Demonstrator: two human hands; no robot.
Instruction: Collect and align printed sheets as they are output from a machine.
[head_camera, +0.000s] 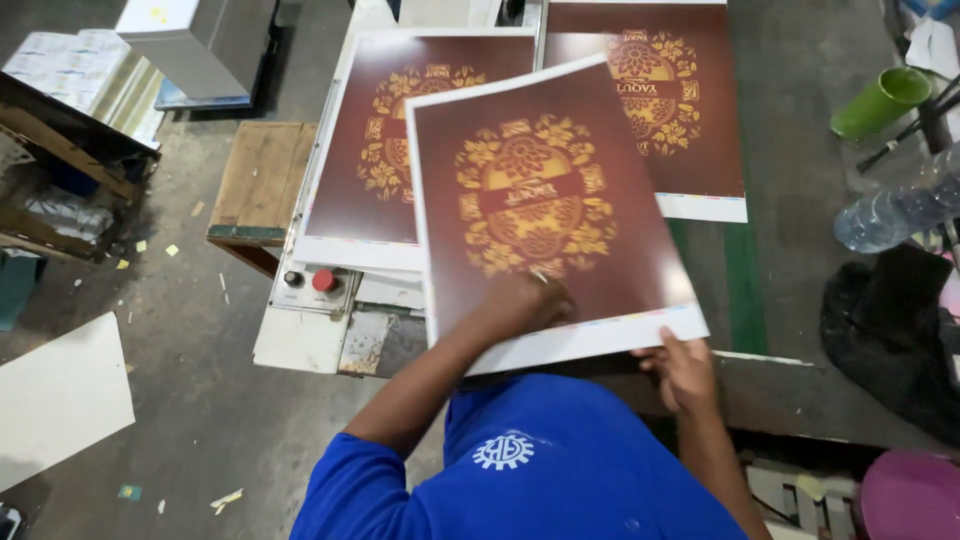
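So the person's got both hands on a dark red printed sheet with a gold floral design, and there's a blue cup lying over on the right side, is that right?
Not quite: the cup is green, not blue, as the head view shows. The rest holds: the left hand rests on the dark red sheet with its gold floral design, and the right hand grips its lower edge.

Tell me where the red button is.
In the head view the red button sits left of centre on a grey panel, just below the left printed sheet.

Maroon printed sheet (545, 195) with gold floral medallion, white border, blue shirt (530, 470)
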